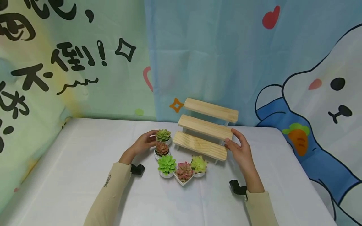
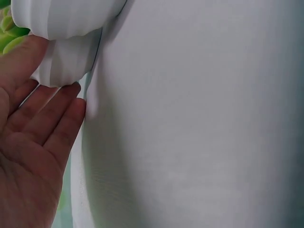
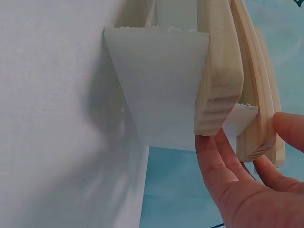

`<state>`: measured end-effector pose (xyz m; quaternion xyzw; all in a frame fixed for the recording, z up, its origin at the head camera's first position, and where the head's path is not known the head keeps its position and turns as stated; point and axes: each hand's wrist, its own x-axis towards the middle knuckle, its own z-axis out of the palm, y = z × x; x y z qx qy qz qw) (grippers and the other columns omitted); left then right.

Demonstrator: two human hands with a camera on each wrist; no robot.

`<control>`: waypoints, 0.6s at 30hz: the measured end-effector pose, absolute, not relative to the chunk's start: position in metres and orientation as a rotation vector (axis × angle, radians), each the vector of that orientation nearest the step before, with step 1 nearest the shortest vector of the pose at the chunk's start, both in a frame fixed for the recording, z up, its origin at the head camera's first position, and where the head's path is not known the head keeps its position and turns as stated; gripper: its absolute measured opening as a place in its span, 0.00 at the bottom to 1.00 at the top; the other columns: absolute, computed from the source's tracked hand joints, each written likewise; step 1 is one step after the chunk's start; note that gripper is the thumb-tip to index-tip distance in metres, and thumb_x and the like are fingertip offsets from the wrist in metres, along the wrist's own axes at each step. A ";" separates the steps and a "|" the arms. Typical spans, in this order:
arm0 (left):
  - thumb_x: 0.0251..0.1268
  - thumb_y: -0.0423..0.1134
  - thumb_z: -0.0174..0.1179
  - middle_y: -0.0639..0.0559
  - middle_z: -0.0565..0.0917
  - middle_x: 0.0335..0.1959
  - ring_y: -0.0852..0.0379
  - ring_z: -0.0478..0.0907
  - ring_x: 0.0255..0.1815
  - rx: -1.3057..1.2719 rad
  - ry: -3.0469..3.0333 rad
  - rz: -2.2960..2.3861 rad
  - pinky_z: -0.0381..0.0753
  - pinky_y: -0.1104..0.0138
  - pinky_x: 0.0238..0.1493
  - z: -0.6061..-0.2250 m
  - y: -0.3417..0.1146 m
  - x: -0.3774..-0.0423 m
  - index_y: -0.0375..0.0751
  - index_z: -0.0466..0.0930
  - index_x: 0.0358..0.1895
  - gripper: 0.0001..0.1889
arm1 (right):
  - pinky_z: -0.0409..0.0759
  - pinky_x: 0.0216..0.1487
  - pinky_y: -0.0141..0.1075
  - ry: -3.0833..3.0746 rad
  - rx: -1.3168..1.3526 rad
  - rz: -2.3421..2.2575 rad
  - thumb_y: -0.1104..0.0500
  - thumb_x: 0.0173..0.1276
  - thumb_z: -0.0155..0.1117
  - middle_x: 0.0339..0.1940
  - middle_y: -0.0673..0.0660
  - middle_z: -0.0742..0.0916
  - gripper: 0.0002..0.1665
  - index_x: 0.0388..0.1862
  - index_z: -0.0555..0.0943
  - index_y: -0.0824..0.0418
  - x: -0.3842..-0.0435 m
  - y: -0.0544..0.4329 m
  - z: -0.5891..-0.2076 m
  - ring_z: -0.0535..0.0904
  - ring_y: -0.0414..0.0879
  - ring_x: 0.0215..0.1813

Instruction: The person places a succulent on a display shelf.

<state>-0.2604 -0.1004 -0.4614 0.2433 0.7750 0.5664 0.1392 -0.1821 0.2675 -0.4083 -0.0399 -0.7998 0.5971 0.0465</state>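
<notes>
A green potted succulent stands at the far end of a curved row, in a white pot. My left hand holds this pot from its left side, thumb and fingers on either side of it. To the right is a three-tier wooden display stand with pale boards on white supports. My right hand grips the stand at its right end. In the right wrist view, the thumb is at the middle board and fingertips reach under the lowest board.
Beside the held pot sit a reddish-brown succulent, a bright green one, a pink one in a heart-shaped pot and a yellow-green one. A printed cloth backdrop hangs behind the white table.
</notes>
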 end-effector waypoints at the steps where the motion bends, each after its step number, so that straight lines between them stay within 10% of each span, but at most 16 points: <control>1: 0.70 0.22 0.52 0.25 0.63 0.68 0.31 0.64 0.68 0.710 2.241 1.638 0.73 0.50 0.64 -0.462 -0.101 -0.259 0.22 0.56 0.71 0.28 | 0.75 0.49 0.18 -2.441 -0.119 1.824 0.60 0.78 0.51 0.78 0.61 0.57 0.35 0.78 0.52 0.63 -0.182 0.267 -0.408 0.76 0.25 0.47; 10: 0.72 0.25 0.51 0.26 0.63 0.68 0.32 0.66 0.68 0.620 2.345 1.638 0.73 0.49 0.63 -0.462 -0.102 -0.253 0.23 0.59 0.70 0.25 | 0.75 0.50 0.19 -2.451 -0.090 1.808 0.60 0.78 0.49 0.79 0.62 0.55 0.35 0.78 0.50 0.64 -0.182 0.266 -0.409 0.73 0.20 0.46; 18: 0.71 0.24 0.52 0.27 0.53 0.74 0.31 0.56 0.73 0.732 2.242 1.625 0.65 0.47 0.69 -0.462 -0.102 -0.258 0.26 0.48 0.75 0.33 | 0.76 0.51 0.21 -2.493 -0.109 1.801 0.59 0.79 0.48 0.80 0.60 0.54 0.36 0.79 0.48 0.62 -0.182 0.269 -0.408 0.75 0.38 0.58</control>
